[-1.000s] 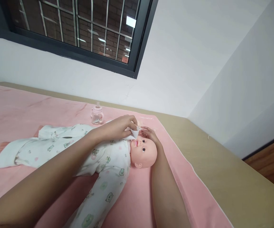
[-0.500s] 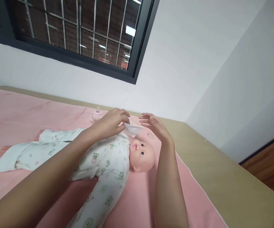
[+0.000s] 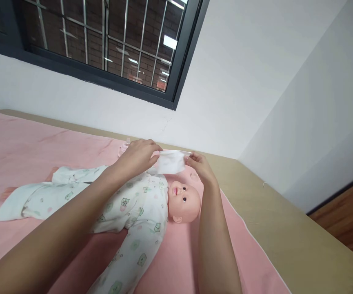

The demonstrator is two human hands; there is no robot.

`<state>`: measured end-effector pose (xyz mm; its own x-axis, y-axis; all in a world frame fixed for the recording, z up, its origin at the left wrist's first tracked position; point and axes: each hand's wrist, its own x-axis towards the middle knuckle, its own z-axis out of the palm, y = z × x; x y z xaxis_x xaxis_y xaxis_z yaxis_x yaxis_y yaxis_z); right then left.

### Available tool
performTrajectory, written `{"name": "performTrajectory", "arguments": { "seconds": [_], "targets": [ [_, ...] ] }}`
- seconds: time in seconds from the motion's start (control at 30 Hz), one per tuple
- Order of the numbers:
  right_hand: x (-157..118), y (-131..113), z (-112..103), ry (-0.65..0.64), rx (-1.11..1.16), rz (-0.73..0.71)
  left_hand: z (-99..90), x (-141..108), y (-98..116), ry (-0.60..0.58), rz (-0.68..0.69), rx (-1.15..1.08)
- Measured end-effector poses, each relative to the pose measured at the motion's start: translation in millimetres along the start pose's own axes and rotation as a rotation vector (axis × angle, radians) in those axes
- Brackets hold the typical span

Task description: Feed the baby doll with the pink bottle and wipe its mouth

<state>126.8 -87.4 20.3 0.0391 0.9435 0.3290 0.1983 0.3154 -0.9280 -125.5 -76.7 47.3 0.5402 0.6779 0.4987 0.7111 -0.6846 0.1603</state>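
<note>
Ahead of me, a dark-framed window (image 3: 172,96) shows metal bars (image 3: 125,36) and dim brickwork (image 3: 115,53). Below the white wall (image 3: 219,102), a partly hidden pink baby bottle (image 3: 123,149) sits on a pink sheet (image 3: 47,139) covering part of a tan surface (image 3: 265,216). Reddish-brown wood (image 3: 347,216) shows far right.

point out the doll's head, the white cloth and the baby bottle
doll's head (image 3: 188,206), head view, on the bald side of the head
white cloth (image 3: 172,163), head view, middle of the cloth between the hands
baby bottle (image 3: 122,149), head view, on its visible upper part
</note>
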Motion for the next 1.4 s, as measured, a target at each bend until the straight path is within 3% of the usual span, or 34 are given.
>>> {"name": "performTrajectory", "arguments": {
  "seconds": [0.1,0.2,0.47,0.57,0.7,0.87,1.1,1.4],
  "targets": [
    [-0.6,13.6,-17.6,0.160,0.028,0.096,-4.3,-3.0,-4.1,-0.029,-0.049,-0.041],
    [-3.8,21.6,-30.4,0.221,0.026,0.169,-10.3,-5.4,-9.9,-0.037,-0.094,-0.062],
    [-8.3,20.0,-26.5,0.174,-0.016,0.156,-26.3,-7.1,-39.0,-0.078,-0.217,-0.146],
    [-8.7,21.0,-24.5,0.114,-0.110,0.125,-36.7,-11.4,-54.7,-0.050,-0.275,-0.188],
    [-5.4,25.8,-26.5,0.116,-0.236,0.187,-55.3,-23.2,-73.8,0.010,-0.389,-0.290],
    [15.5,13.1,-26.3,0.115,-0.305,0.257,-69.2,-34.7,-87.4,0.078,-0.453,-0.349],
    [59.2,-9.3,-16.2,0.124,-0.251,0.170,-65.3,-32.6,-94.7,0.067,-0.460,-0.367],
    [58.5,34.5,-16.7,-0.196,-0.123,0.494,-69.5,-35.1,-93.0,0.068,-0.469,-0.379]
  ]
}}
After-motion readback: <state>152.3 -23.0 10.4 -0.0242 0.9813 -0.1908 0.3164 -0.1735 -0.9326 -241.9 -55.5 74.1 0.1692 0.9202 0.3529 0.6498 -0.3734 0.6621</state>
